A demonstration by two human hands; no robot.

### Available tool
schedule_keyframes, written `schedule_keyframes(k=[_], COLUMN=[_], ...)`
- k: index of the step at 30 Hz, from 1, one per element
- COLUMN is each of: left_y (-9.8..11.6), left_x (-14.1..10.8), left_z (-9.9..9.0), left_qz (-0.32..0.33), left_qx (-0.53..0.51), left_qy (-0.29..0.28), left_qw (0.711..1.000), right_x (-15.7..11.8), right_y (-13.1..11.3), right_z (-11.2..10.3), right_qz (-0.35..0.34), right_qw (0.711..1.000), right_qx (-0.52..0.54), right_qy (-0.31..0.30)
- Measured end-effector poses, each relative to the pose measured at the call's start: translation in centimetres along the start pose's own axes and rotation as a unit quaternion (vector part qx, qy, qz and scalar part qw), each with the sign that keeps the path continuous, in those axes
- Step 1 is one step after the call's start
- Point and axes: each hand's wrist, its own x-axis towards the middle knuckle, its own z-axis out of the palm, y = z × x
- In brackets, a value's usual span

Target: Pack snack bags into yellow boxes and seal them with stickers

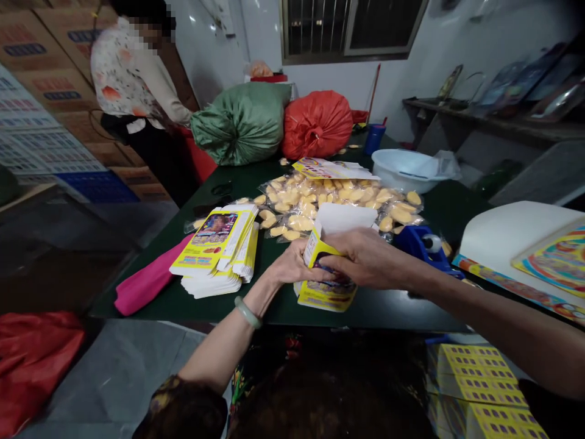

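Remotely, I viewed a dark green table in a pale-walled room, with a barred window beyond it, stacked cartons at far left and a shelf at far right. A green sack and a red sack lay at the far end, with wrapped yellow pieces heaped nearer. The yellow box was at the near middle, between a stack of flat boxes and a blue tape dispenser. I had the left grip and right grip clamped on it. Its long axis ran near to far, its white flap pointing far, its printed face turned near.
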Motion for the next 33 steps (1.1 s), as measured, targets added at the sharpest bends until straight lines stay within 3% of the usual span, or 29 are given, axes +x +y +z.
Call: schedule_keyframes(k=[3,7,13,18,21,26,28,30,33], left_y=[0.4,-0.1,-1.4,-1.3,-1.8,-3.5,-4.1,-4.4,-4.7], left_x=[1.1,2.1,2.7,2.6,1.4,-1.5,-2.2,-2.4,-2.5], left_z=[0.1,0.1,-0.5,-0.9,-0.7,-0.5,-0.6,-1.0,-1.5], left_qz=[0.011,0.071,0.138,0.169,0.131,0.020,-0.010,-0.030,-0.037], left_qx=[-0.003,0.022,0.091,0.119,0.111,0.077,0.055,0.026,0.000], left_qy=[0.029,0.081,0.200,0.221,0.228,0.229,0.223,0.217,0.215], left_qw=[1.000,0.994,0.966,0.953,0.958,0.970,0.973,0.975,0.976], right_x=[-0.1,0.2,0.5,-0.6,-1.2,-0.8,-0.4,-0.4,-0.9], right_y=[0.6,1.7,2.9,2.7,2.7,2.9,3.0,3.3,4.3], right_z=[-0.4,-0.7,0.8,1.8,2.4,4.7,5.5,6.1,7.4], right_qz=[-0.012,-0.044,-0.071,-0.116,-0.127,-0.162,-0.169,-0.175,-0.131], right_qw=[0.999,0.997,0.989,0.939,0.909,0.929,0.929,0.911,0.859], right_qx=[-0.035,-0.062,-0.098,-0.247,-0.302,-0.237,-0.206,-0.173,-0.077], right_qy=[0.011,0.028,0.088,0.211,0.256,0.236,0.256,0.331,0.488])
